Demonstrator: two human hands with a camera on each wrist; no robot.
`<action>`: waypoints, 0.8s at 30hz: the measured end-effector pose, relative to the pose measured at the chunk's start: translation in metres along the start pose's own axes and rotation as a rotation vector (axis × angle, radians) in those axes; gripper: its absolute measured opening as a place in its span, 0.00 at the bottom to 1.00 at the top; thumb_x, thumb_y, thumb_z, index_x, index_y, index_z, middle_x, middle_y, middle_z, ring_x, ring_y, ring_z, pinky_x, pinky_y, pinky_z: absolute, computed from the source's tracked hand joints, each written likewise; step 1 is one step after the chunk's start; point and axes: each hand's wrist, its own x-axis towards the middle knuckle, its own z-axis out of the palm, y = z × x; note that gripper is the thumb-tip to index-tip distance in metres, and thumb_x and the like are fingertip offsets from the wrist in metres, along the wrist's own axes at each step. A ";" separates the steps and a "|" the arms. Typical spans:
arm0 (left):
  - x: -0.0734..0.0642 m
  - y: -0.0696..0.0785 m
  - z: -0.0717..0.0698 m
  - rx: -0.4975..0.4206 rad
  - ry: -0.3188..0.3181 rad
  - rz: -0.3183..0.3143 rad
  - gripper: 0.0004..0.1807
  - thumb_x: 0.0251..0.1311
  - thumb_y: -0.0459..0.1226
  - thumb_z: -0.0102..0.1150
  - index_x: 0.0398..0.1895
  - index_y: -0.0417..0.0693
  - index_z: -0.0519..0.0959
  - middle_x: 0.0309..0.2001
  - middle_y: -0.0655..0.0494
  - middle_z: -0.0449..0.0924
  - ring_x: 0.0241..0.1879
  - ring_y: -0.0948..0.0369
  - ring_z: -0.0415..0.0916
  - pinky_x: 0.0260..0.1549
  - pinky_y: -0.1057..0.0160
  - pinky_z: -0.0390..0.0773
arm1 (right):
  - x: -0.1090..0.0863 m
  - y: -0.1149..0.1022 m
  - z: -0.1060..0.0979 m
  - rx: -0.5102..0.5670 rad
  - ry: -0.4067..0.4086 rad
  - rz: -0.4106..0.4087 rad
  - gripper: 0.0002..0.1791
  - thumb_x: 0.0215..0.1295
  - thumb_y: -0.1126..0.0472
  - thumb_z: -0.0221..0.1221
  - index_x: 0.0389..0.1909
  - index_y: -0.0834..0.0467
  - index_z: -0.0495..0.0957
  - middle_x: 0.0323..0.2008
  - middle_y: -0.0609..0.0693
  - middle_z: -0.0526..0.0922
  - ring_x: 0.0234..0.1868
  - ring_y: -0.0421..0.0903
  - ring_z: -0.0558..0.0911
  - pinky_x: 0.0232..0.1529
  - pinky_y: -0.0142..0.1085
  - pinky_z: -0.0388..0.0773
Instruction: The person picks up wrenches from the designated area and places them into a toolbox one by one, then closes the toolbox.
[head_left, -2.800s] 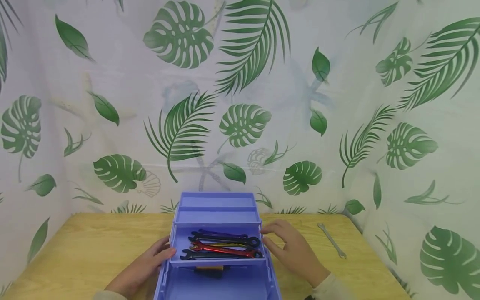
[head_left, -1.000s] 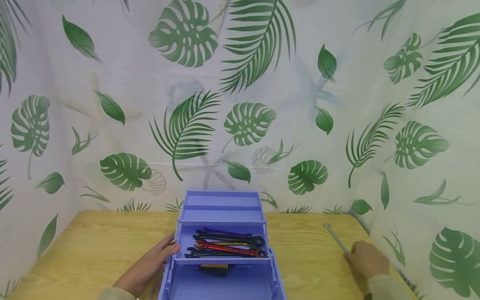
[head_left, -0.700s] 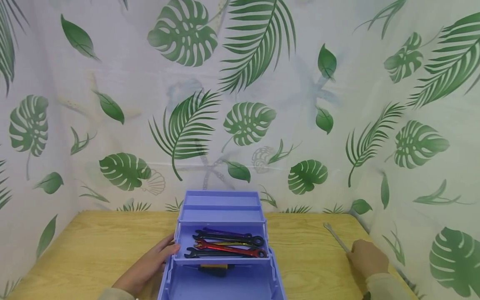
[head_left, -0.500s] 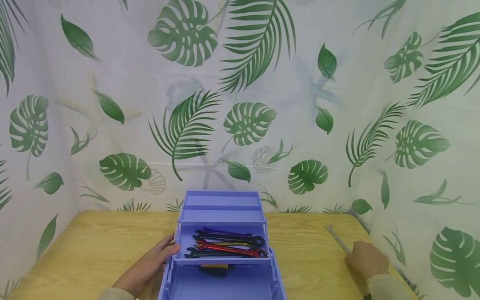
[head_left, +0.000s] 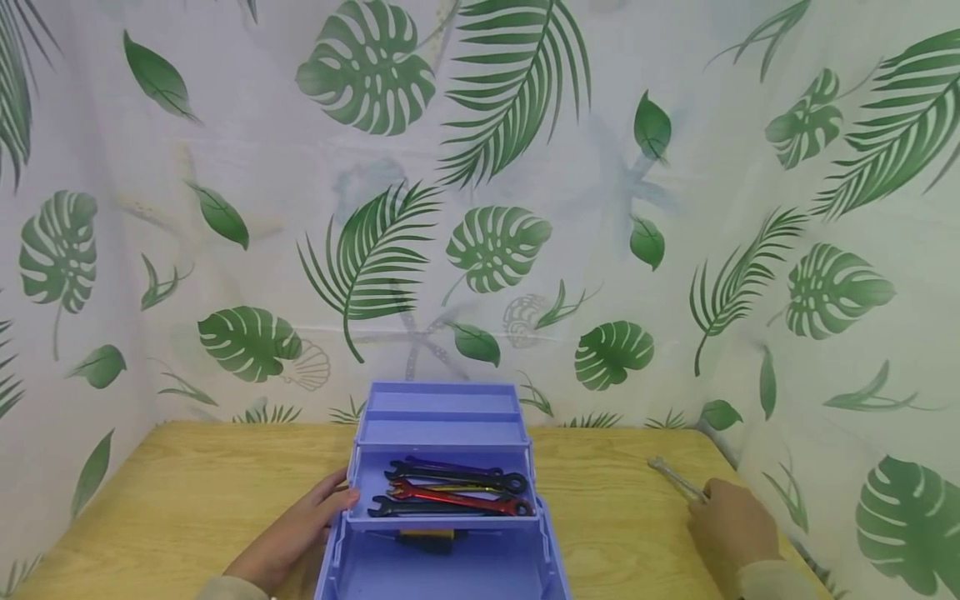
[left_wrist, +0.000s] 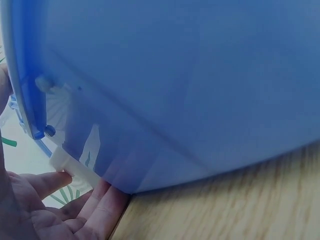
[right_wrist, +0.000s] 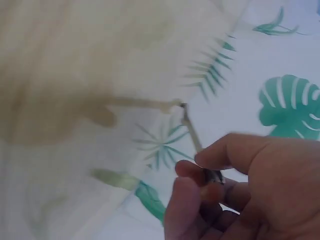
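My right hand point(head_left: 733, 521) pinches a silver wrench point(head_left: 675, 477) above the right side of the table. In the right wrist view the wrench point(right_wrist: 192, 132) points away from the thumb and fingers, and a shadow falls on the tabletop apart from it. An open blue toolbox point(head_left: 442, 575) stands in the middle. My left hand point(head_left: 300, 533) grips its left side, thumb on the raised tray's rim point(head_left: 442, 523). The left wrist view shows fingers point(left_wrist: 107, 207) against the outer wall point(left_wrist: 175, 100). Several wrenches, including a red one point(head_left: 457, 497), lie in the tray.
A tool with a black and yellow handle point(head_left: 427, 540) lies in the toolbox's lower part, partly under the tray. Behind the tray stands the raised upper tray point(head_left: 441, 429). A leaf-printed cloth point(head_left: 525, 367) borders the wooden table point(head_left: 217, 483) at back and sides.
My right hand has gone from the tray's right side to the wrench on the table and taken hold of it. The wrench has just lifted and turned slightly. My left hand stays put.
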 end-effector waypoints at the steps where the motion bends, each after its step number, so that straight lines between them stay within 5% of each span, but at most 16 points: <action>1: 0.000 0.000 0.000 0.000 0.000 0.000 0.50 0.66 0.62 0.58 0.81 0.43 0.57 0.72 0.35 0.68 0.65 0.43 0.74 0.67 0.32 0.66 | 0.000 -0.002 -0.001 -0.003 0.014 -0.003 0.11 0.68 0.60 0.60 0.32 0.66 0.80 0.26 0.53 0.83 0.25 0.49 0.78 0.26 0.49 0.79; 6: 0.000 -0.001 0.000 -0.005 -0.002 0.012 0.49 0.67 0.61 0.58 0.81 0.42 0.57 0.72 0.35 0.68 0.64 0.43 0.75 0.66 0.33 0.67 | -0.002 -0.010 -0.004 0.007 0.065 0.005 0.14 0.71 0.60 0.60 0.35 0.70 0.81 0.27 0.55 0.84 0.25 0.49 0.79 0.28 0.50 0.81; 13: -0.001 -0.002 0.001 -0.007 0.000 0.010 0.49 0.67 0.62 0.58 0.82 0.45 0.55 0.72 0.36 0.69 0.64 0.43 0.75 0.65 0.32 0.67 | -0.015 -0.015 0.004 0.061 -0.034 0.074 0.13 0.73 0.59 0.56 0.33 0.66 0.80 0.26 0.51 0.82 0.27 0.49 0.78 0.28 0.49 0.79; 24: -0.001 0.000 0.000 -0.017 -0.004 0.036 0.48 0.68 0.60 0.58 0.81 0.42 0.56 0.71 0.35 0.69 0.62 0.45 0.77 0.65 0.35 0.69 | -0.017 -0.015 0.004 0.033 -0.063 0.116 0.11 0.69 0.58 0.62 0.34 0.63 0.83 0.28 0.50 0.84 0.29 0.50 0.81 0.27 0.49 0.80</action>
